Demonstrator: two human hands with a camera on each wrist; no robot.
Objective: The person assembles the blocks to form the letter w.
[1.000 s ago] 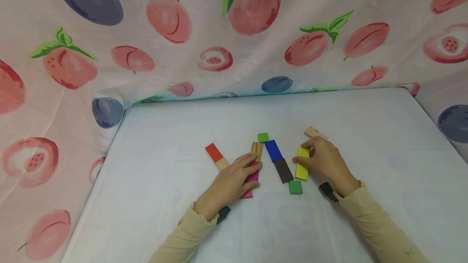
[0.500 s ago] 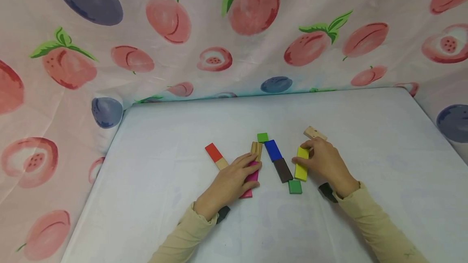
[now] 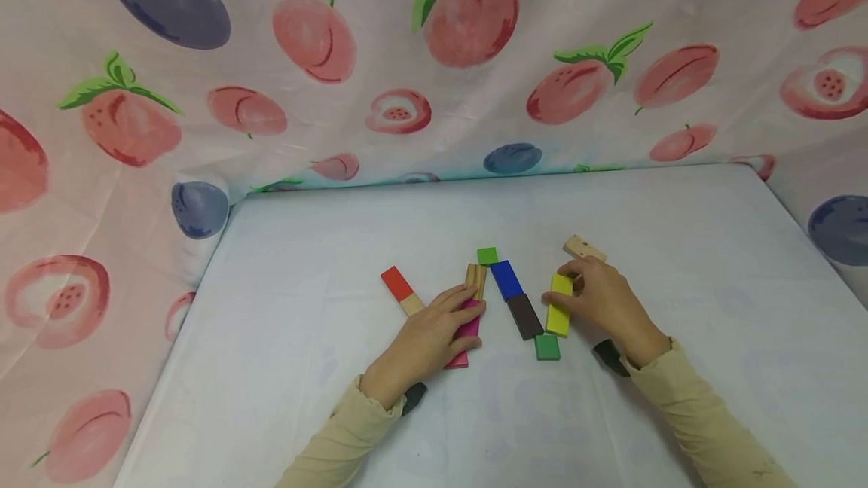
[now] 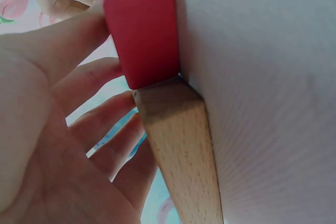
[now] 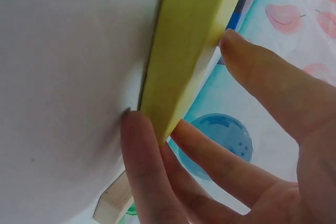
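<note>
In the head view my left hand (image 3: 423, 337) lies over a pink block (image 3: 470, 324), its fingers stretched across it. A wooden block (image 3: 477, 277) touches the pink one's far end, and a darker pink block (image 3: 459, 360) shows below. The left wrist view has fingers beside a red-pink block (image 4: 144, 32) and a plain wood block (image 4: 184, 150). My right hand (image 3: 603, 303) pinches a yellow block (image 3: 559, 315) between thumb and fingers; the right wrist view shows the fingertips at the yellow block's end. A green block (image 3: 547, 348) sits just below the yellow one.
Blue (image 3: 506, 280) and dark brown (image 3: 525, 316) blocks form a slanted line from a light green block (image 3: 487, 255). A red block (image 3: 396, 282) joins a plain block (image 3: 411, 304) at left. One loose wooden block (image 3: 583, 248) lies beyond my right hand. Fruit-patterned cloth (image 3: 475, 119) rises behind the table.
The yellow block has shifted very slightly left and nearer the green block, with my right hand still gripping it. My left hand has stayed in place.
</note>
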